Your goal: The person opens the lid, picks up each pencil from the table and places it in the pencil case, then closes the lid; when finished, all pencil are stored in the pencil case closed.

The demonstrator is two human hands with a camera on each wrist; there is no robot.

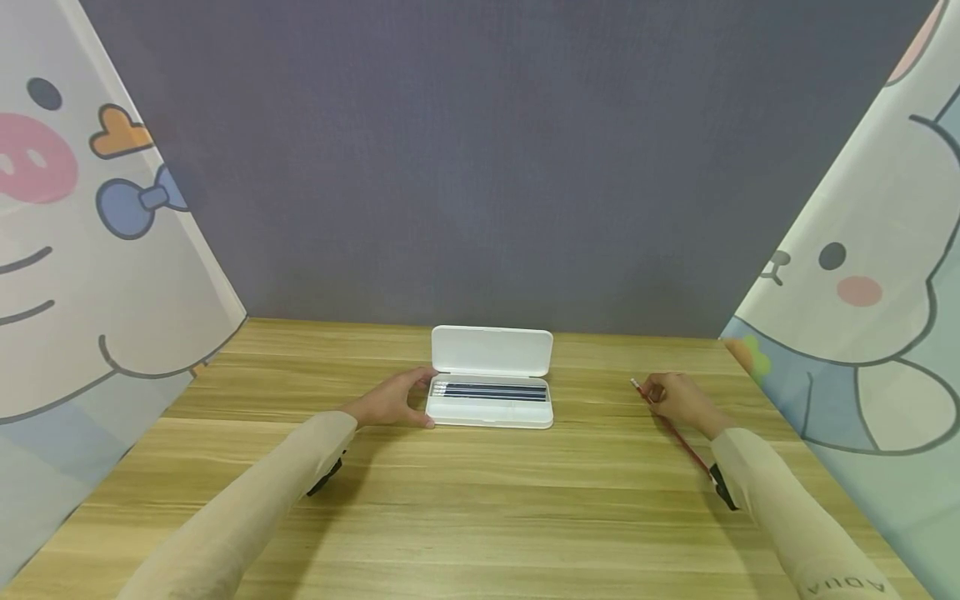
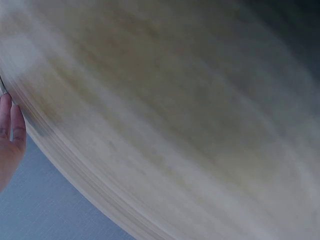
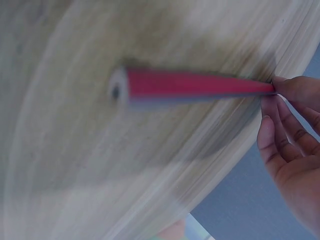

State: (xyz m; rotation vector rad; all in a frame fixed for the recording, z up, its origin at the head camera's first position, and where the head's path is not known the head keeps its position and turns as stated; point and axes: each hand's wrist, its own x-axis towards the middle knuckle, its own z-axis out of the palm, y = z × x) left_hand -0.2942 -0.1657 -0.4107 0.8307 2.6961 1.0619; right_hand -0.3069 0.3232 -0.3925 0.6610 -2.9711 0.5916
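Observation:
A white pencil case (image 1: 491,412) lies on the table with its lid (image 1: 491,351) raised at the back. Several dark striped pencils (image 1: 491,392) with white ends lie side by side inside. My left hand (image 1: 393,398) holds the case's left end, thumb at the front corner and fingers at the back. In the left wrist view only some fingers (image 2: 18,125) show at the edge. Off to the right, my right hand (image 1: 678,402) pinches a red pencil (image 3: 195,86) near its white-tipped end. The pencil slants back toward the wrist; its flat, unsharpened end faces the right wrist camera.
The wood-grain table (image 1: 480,517) runs back to a dark grey panel (image 1: 480,167). Cartoon-printed panels (image 1: 847,333) stand along both sides. Dark straps are visible at both wrists.

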